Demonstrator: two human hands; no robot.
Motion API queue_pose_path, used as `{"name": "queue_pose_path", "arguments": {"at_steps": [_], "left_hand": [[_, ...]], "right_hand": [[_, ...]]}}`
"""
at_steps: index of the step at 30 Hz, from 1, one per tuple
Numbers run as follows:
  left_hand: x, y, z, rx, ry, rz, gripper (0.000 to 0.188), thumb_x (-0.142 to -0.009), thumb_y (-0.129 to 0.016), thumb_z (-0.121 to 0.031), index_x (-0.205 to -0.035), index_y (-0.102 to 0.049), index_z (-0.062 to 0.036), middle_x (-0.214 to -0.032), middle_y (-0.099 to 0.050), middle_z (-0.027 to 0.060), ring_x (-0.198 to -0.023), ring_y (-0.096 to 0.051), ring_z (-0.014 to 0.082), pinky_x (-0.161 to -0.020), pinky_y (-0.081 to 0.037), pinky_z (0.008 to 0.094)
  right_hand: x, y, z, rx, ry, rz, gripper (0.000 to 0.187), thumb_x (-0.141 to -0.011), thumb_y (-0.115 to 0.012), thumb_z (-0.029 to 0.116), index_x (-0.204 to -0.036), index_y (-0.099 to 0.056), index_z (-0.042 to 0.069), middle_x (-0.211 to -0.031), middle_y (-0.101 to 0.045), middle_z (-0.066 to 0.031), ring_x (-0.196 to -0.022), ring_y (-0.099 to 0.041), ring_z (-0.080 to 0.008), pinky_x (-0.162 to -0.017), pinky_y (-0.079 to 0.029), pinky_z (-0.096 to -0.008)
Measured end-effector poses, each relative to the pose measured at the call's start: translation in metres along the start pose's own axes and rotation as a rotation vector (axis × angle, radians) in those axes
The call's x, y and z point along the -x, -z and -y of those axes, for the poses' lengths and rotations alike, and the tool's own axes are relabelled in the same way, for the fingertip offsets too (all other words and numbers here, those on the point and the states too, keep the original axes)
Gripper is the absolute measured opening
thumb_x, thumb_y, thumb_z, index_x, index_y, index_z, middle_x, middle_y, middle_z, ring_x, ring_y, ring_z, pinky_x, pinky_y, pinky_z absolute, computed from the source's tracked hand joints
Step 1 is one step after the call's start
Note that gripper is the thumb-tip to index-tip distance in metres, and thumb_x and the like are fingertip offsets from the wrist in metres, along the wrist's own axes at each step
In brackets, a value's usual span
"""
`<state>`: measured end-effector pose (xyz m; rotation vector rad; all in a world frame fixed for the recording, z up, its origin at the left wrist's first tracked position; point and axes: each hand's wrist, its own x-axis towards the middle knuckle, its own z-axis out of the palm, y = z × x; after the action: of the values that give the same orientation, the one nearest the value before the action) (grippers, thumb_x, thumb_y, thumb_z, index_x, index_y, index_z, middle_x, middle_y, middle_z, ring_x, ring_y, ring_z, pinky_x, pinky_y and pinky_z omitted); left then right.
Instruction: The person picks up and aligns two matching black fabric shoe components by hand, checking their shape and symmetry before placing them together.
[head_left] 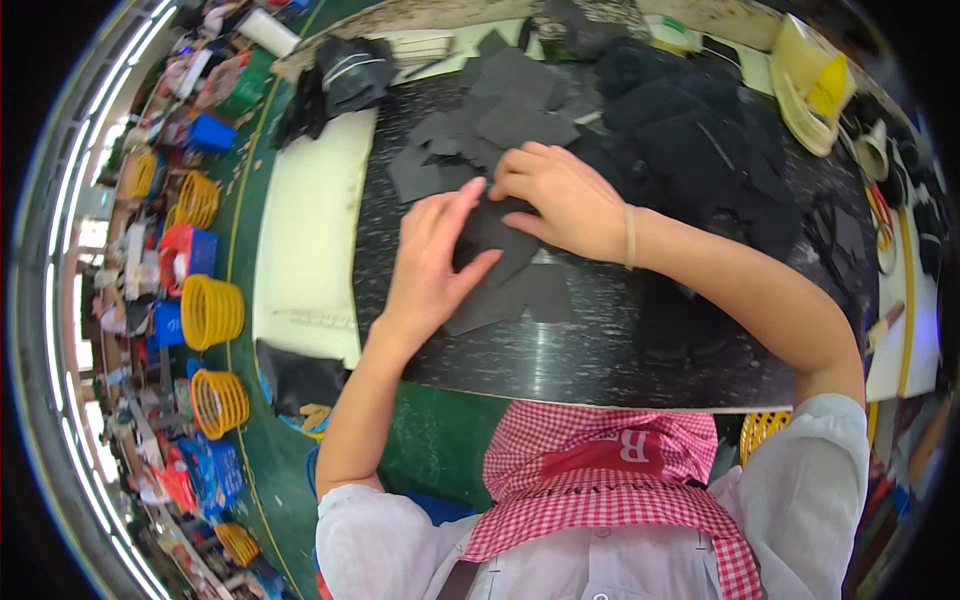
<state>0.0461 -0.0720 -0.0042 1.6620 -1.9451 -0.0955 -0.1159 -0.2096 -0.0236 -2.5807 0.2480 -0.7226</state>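
Note:
Both hands meet over a dark grey flat cut piece (497, 236) on a black streaked tabletop (580, 365). My left hand (432, 250) lies at its left edge, fingers stretched and thumb well apart. From the right comes my right hand (565, 203), its fingers bent down and closed at the piece's upper edge, close to the left fingertips. More grey cut pieces (515, 85) lie in a loose heap beyond the hands, and a few (547, 292) lie nearer me. To the right rises a large pile of black fabric-like pieces (680, 130).
A pale board (312, 230) runs along the table's left side, with a tied black bundle (355, 75) at its far end. A cream container (805, 95) stands far right, scissors (883, 215) below it. Yellow baskets (212, 312) line the green floor at left.

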Motion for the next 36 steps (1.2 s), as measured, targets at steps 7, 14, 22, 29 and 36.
{"name": "queue_pose_path", "arguments": {"at_steps": [7,14,22,29,36], "left_hand": [[-0.004,0.002,0.013,0.058,0.078,0.129,0.075,-0.073,-0.078,-0.015,-0.138,-0.042,-0.0034,-0.118,-0.056,0.0139,-0.112,-0.051,0.0298,-0.097,-0.042,0.0388],[-0.003,0.009,0.006,-0.012,0.024,0.221,0.048,-0.075,-0.077,-0.019,-0.116,-0.058,-0.0018,-0.126,-0.053,0.0138,-0.117,-0.051,0.0310,-0.099,-0.041,0.0383],[-0.007,0.007,-0.037,0.194,-0.017,-0.067,0.051,-0.077,-0.070,-0.005,-0.127,-0.055,-0.0034,-0.117,-0.057,0.0109,-0.104,-0.056,0.0210,-0.094,-0.044,0.0345],[0.001,-0.054,-0.123,1.014,0.321,0.101,0.066,-0.080,-0.068,0.006,-0.140,-0.042,-0.0031,-0.076,-0.059,-0.0001,-0.067,-0.058,0.0051,-0.064,-0.049,0.0201],[0.013,-0.077,-0.125,0.718,0.298,0.148,0.049,-0.082,-0.067,0.002,-0.129,-0.056,-0.0086,-0.067,-0.049,-0.0026,-0.055,-0.049,0.0019,-0.049,-0.041,0.0199]], "right_hand": [[-0.020,-0.008,0.002,-0.046,-0.131,0.100,0.011,-0.080,-0.065,0.012,-0.088,-0.063,0.004,-0.090,-0.056,-0.0094,-0.087,-0.060,-0.0278,-0.072,-0.050,-0.0379],[0.016,0.047,0.021,-0.311,0.038,-0.285,0.012,-0.087,-0.062,0.006,-0.097,-0.056,0.002,-0.086,-0.059,-0.0088,-0.073,-0.062,-0.0181,-0.066,-0.049,-0.0296],[0.093,0.127,0.032,-0.613,-0.317,0.136,0.013,-0.085,-0.064,0.000,-0.099,-0.064,0.001,-0.091,-0.061,-0.0023,-0.079,-0.057,-0.0073,-0.074,-0.048,-0.0233],[0.132,0.115,0.037,-0.800,-0.712,0.185,0.037,-0.083,-0.070,0.007,-0.116,-0.054,0.003,-0.071,-0.057,0.0006,-0.062,-0.056,-0.0053,-0.054,-0.046,-0.0228],[0.162,0.094,0.041,-0.449,-0.586,0.003,0.029,-0.081,-0.069,0.004,-0.108,-0.057,0.004,-0.064,-0.053,-0.0033,-0.053,-0.055,-0.0095,-0.050,-0.044,-0.0243]]}}
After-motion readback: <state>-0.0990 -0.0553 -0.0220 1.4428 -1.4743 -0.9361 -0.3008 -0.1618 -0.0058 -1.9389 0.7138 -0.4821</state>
